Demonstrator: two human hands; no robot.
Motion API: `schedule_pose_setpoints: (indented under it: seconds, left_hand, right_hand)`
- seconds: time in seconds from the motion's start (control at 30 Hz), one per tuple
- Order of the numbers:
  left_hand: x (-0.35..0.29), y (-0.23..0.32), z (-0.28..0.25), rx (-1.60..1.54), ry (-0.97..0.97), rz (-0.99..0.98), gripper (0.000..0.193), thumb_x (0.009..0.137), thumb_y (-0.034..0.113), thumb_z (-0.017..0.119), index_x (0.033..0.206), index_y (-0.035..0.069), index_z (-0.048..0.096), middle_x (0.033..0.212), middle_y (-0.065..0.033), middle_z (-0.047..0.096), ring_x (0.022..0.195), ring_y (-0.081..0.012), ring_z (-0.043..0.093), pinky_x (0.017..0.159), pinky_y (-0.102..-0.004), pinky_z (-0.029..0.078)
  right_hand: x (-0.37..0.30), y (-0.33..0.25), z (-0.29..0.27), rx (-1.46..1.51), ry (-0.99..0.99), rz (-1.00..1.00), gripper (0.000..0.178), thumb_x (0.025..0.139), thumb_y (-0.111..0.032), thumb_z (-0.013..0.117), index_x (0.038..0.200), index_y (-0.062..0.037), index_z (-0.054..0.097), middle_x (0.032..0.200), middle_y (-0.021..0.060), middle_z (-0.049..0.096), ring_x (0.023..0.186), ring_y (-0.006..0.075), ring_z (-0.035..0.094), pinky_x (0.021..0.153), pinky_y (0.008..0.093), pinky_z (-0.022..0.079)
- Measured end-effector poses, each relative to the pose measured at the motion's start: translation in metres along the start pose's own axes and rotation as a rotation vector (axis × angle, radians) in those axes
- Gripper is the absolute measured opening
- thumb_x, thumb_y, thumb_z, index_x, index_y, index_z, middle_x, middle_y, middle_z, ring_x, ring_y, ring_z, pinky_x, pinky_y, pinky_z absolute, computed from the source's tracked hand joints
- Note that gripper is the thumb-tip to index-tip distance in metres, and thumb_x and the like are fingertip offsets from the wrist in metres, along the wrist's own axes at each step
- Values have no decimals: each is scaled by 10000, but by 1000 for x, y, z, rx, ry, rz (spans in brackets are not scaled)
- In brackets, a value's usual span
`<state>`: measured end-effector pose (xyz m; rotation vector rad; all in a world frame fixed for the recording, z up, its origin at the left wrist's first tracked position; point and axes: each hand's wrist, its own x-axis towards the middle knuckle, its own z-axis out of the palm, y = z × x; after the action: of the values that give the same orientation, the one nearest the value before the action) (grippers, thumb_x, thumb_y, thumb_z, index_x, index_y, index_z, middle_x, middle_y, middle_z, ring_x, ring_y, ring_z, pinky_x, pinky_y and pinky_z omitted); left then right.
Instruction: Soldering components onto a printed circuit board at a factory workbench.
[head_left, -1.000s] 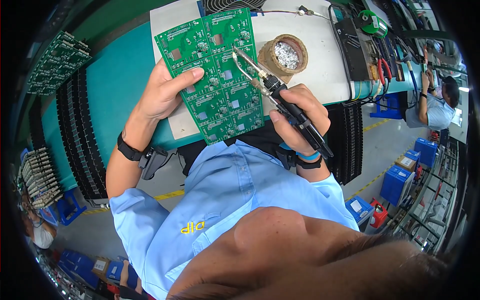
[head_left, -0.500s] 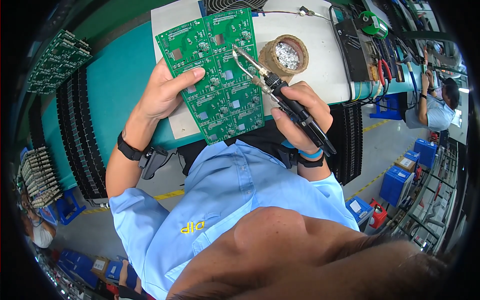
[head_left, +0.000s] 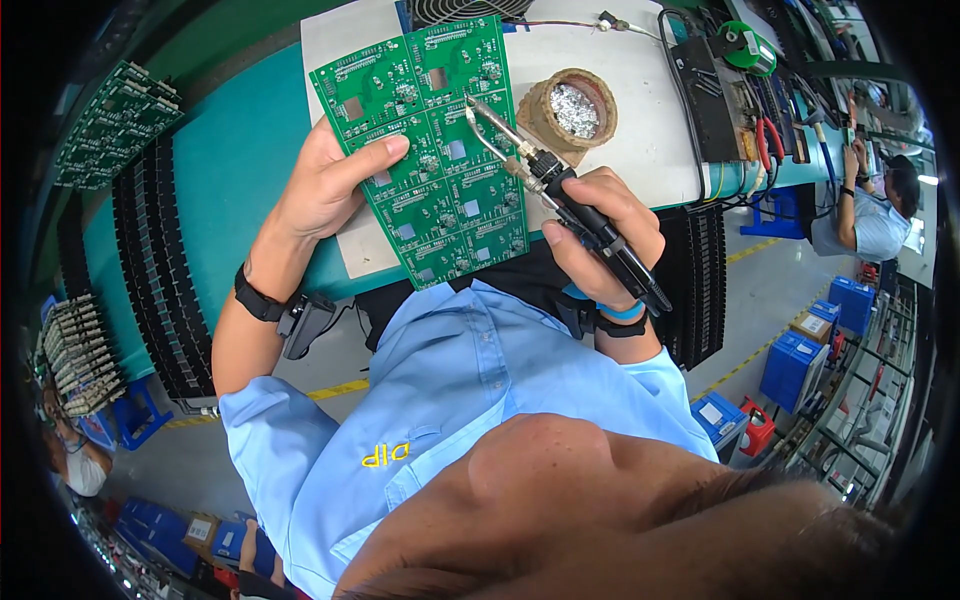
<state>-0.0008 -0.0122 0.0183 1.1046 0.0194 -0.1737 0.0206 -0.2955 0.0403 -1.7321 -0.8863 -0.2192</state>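
A green circuit board panel (head_left: 430, 195), divided into several like boards, is held tilted over the bench edge. My left hand (head_left: 335, 180) grips its left side, thumb on top and fingers hidden beneath. In my closed right hand (head_left: 610, 235) is a black soldering iron (head_left: 600, 240) with a thin metal feed tube beside its tip. Tip and tube end meet at the panel's upper middle; whether they touch it I cannot tell. Just right of the tip stands a round brown pot (head_left: 535, 110) with silvery bits (head_left: 575, 110) inside.
A green solder wire reel (head_left: 748, 50) stands at the back right, beside a black tool holder (head_left: 705, 100) and red-handled pliers (head_left: 768, 145). Black racks (head_left: 165, 260) flank the bench, with upright boards (head_left: 115, 125) at the far left. A co-worker (head_left: 870, 210) sits off to the right.
The soldering iron has shifted very slightly, its tip staying at nearly the same spot on the panel. My left hand and the panel hold almost still.
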Motion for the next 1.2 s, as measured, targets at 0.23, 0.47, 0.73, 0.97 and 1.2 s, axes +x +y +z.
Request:
schedule_pose_setpoints:
  seconds: [0.23, 0.47, 0.73, 0.97, 1.2]
  left_hand:
    - [2, -3, -9, 32, 6, -19, 458, 933, 55, 634, 1365, 19, 488, 1195, -61, 635, 1006, -123, 611, 843, -285, 496]
    - [3, -1, -6, -50, -47, -47, 506, 941, 27, 608, 1416, -7, 435, 1312, -136, 609, 1158, -220, 629, 988, -388, 524]
    - [6, -5, -1, -102, -12, -73, 444, 949, 25, 621, 1371, 4, 485, 1266, -114, 636, 1134, -197, 638, 960, -369, 543]
    - [5, -5, -1, -140, -9, -92, 413, 956, 33, 613, 1353, 1, 504, 1249, -116, 644, 1101, -199, 654, 950, -375, 553]
    - [3, -2, -3, -139, 0, -80, 401, 959, 36, 605, 1346, -2, 509, 1237, -117, 649, 1081, -202, 663, 923, -377, 569]
  right_hand:
    - [-5, -3, -4, -6, 6, 25, 399, 717, 19, 774, 1090, 80, 647, 829, 165, 662, 755, 246, 631, 694, 330, 486]
    - [-28, 10, -19, -84, 233, 187, 406, 773, 68, 735, 1164, 55, 627, 949, 154, 664, 809, 175, 624, 735, 285, 493]
    - [-44, 32, -15, -227, 229, 234, 400, 809, 63, 726, 1194, 46, 617, 1005, 116, 665, 862, 151, 631, 793, 261, 500]
    - [-43, 27, -17, -151, 239, 277, 378, 816, 65, 711, 1182, 55, 619, 1010, 123, 662, 877, 160, 633, 808, 271, 501]
    - [-29, 10, -8, -13, 221, 83, 344, 818, 37, 691, 1155, 64, 623, 983, 170, 645, 862, 201, 619, 778, 305, 498]
